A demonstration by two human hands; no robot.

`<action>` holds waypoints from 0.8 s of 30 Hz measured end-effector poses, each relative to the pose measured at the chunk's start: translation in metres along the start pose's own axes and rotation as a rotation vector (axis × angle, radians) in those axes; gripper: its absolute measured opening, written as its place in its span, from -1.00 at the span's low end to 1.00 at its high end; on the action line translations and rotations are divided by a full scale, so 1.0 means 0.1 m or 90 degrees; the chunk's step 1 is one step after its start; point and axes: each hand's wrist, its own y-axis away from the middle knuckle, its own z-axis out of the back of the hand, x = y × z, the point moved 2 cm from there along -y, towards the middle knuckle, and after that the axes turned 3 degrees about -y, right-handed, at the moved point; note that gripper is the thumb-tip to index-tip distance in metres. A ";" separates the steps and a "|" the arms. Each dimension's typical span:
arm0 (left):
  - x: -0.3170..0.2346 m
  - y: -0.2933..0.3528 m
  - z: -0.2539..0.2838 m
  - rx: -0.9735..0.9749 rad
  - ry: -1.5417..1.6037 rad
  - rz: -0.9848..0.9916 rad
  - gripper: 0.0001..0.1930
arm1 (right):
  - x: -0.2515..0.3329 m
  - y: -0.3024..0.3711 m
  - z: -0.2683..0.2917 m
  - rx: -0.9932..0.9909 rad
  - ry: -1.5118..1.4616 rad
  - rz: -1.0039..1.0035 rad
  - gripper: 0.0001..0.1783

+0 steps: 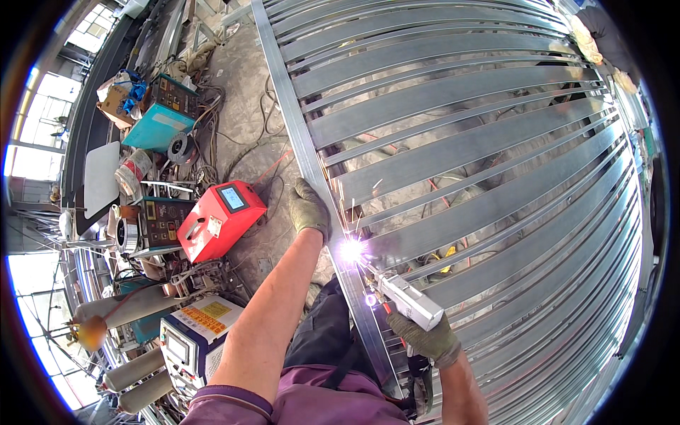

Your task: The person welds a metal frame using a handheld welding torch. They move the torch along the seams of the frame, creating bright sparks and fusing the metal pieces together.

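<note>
Sparking torch (411, 300) in right hand (429, 341) | metal frame (287, 88) against left hand (309, 211)

The scene is brightly lit through tall, multi-paned, glaring white windows (57, 99) at the left; a violet-white welding arc (352, 250) is overexposed. Long grey metal slats (453, 151) are bowed by fisheye distortion, and the rim is blackened.

Sparks (352, 249) fly at the slatted metal frame (301, 131)! Gloved right hand (428, 341) grips the welding torch (411, 301), gloved left hand (309, 210) against its edge, red machine (225, 219) to the left.
</note>
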 end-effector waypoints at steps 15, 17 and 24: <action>-0.02 0.01 0.00 -0.008 -0.007 -0.013 -0.35 | 0.02 0.04 -0.01 -0.006 -0.038 -0.022 -0.45; 0.08 -0.08 0.02 -0.012 0.016 -0.010 -0.35 | 0.05 0.05 -0.03 0.002 -0.033 -0.017 -0.45; -0.16 0.09 0.04 -0.008 -0.041 -0.009 -0.37 | 0.01 0.07 -0.02 -0.005 -0.041 -0.013 -0.47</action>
